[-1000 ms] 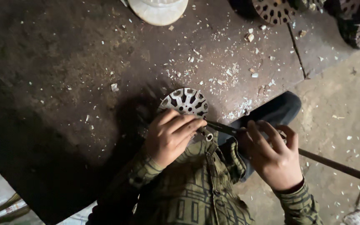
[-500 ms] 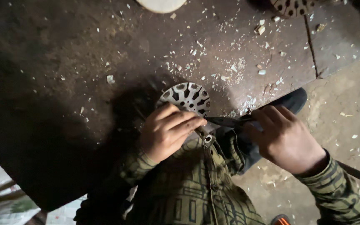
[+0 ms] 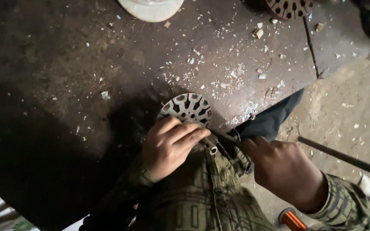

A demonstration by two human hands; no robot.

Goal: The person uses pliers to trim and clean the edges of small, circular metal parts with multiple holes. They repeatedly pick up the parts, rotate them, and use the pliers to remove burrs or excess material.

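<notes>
The left hand (image 3: 168,147) clamps its fingers over the round slotted grey metal disc (image 3: 186,109) at the dark table's (image 3: 65,85) near edge (steadying it), while the right hand (image 3: 285,169), fisted around a thin dark metal tool (image 3: 223,137), works against it.

White round dish (image 3: 150,7), scattered pale chips (image 3: 236,75), long dark rod (image 3: 343,157), orange handle (image 3: 293,220)

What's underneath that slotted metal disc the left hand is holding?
The slotted metal disc lies on a dark metal plate strewn with pale chips. The left hand covers its near edge, so what lies beneath that part is hidden, as is the plate directly under the disc.
</notes>
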